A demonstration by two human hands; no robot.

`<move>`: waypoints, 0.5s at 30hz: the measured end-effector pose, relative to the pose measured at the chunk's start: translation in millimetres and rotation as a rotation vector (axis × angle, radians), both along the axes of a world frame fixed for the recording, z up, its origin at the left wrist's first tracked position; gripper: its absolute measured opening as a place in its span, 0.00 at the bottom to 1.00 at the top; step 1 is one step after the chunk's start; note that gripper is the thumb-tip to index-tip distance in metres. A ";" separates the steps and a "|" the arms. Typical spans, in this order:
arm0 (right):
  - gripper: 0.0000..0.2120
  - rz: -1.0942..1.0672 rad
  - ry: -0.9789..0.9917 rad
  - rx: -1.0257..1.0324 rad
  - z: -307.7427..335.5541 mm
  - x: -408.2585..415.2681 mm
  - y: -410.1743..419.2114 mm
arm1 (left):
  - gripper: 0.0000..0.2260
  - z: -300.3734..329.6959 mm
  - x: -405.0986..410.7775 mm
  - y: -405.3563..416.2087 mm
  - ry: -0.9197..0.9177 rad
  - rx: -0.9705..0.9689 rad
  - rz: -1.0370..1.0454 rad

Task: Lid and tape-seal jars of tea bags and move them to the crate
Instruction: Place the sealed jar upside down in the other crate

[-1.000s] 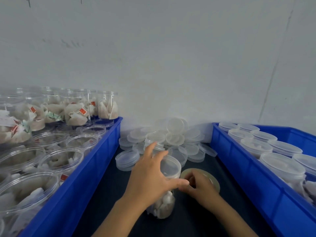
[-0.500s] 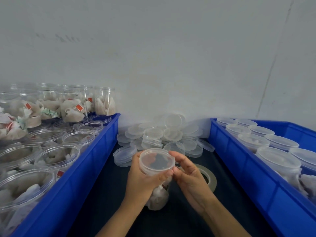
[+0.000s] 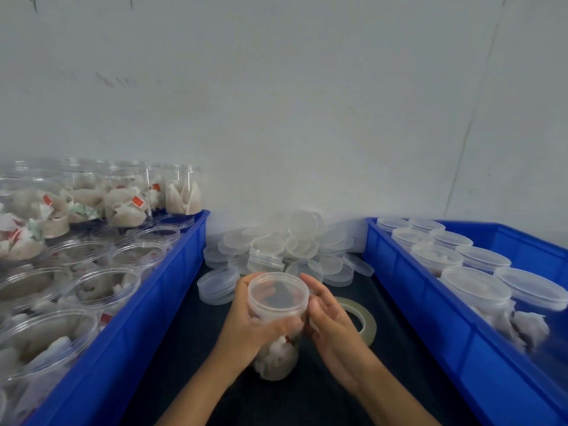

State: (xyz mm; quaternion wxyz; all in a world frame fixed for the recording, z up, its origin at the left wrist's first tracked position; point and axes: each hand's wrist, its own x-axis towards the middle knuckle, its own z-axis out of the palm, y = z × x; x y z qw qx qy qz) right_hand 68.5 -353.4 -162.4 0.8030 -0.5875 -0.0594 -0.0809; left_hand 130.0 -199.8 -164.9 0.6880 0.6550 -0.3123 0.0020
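Note:
A clear jar of tea bags [image 3: 278, 358] with a translucent lid [image 3: 277, 295] on top is lifted between both hands above the dark table. My left hand [image 3: 246, 324] grips the jar from the left, thumb across its front under the lid. My right hand [image 3: 329, 318] presses its fingers against the lid's right side. A roll of clear tape [image 3: 361, 318] lies flat on the table just right of my right hand. The blue crate on the right [image 3: 436, 321] holds several lidded jars.
A blue crate on the left [image 3: 147, 318] is packed with several open jars of tea bags. A heap of loose translucent lids [image 3: 276, 244] lies against the white wall between the crates. A lid [image 3: 218, 284] lies nearer, left of my hands.
The jar has come up off the table into both hands, lid now facing me. My right hand left the tape roll and moved onto the lid's side.

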 end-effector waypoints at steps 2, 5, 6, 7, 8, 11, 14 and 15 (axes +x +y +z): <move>0.36 -0.016 0.027 -0.208 4.1 -6.2 -0.3 | 0.44 0.9 6.0 9.0 -0.023 0.118 -0.066; 0.45 -0.067 0.051 -0.391 16.6 -12.4 4.6 | 0.48 4.3 17.1 21.3 -0.133 0.353 -0.140; 0.46 -0.098 0.056 -0.421 20.7 -14.1 8.1 | 0.48 4.7 18.6 24.1 -0.153 0.416 -0.157; 0.47 -0.130 0.055 -0.442 24.1 -14.8 11.7 | 0.47 4.0 19.8 26.1 -0.159 0.454 -0.175; 0.48 -0.160 0.050 -0.471 27.2 -15.2 15.4 | 0.46 2.5 21.0 26.7 -0.154 0.466 -0.187; 0.51 -0.229 0.052 -0.575 33.4 -14.6 27.1 | 0.45 1.1 19.1 22.2 -0.139 0.441 -0.172; 0.52 -0.297 0.073 -0.624 38.3 -14.5 31.3 | 0.42 3.9 15.0 12.9 -0.155 0.414 -0.133; 0.52 -0.304 0.076 -0.625 40.3 -15.5 31.0 | 0.41 5.3 14.2 11.0 -0.157 0.412 -0.127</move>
